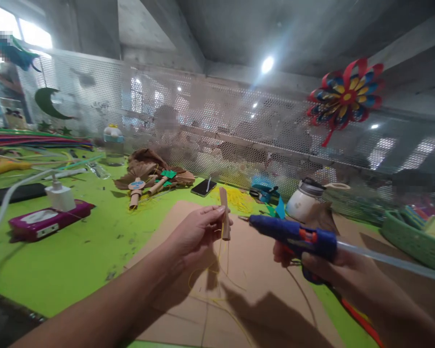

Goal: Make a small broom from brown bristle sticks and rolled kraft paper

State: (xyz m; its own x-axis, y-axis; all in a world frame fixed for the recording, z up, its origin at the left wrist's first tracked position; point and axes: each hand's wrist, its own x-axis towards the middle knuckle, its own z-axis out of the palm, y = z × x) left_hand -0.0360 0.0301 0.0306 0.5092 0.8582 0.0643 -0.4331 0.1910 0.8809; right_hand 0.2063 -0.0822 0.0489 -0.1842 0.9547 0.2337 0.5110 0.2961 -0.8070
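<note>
Between the fingertips of my left hand (203,227) is a slim brown paper roll (224,220), held nearly upright. Thin yellow strings (217,270) trail below it over a large brown paper sheet (188,314). My right hand (322,266) is wrapped round a blue hot glue gun (293,232) with red-orange parts. Its nozzle points left at the roll, a short gap away. A long clear glue stick (391,258) sticks out of the gun's back end.
Brown paper figures with green leaves (163,181) lie behind my left hand, beside a phone (203,187). At left is a purple power strip (50,220) with a white charger. A white jar (304,200) and green basket (413,237) stand at right. A perforated metal partition (221,125) closes the back.
</note>
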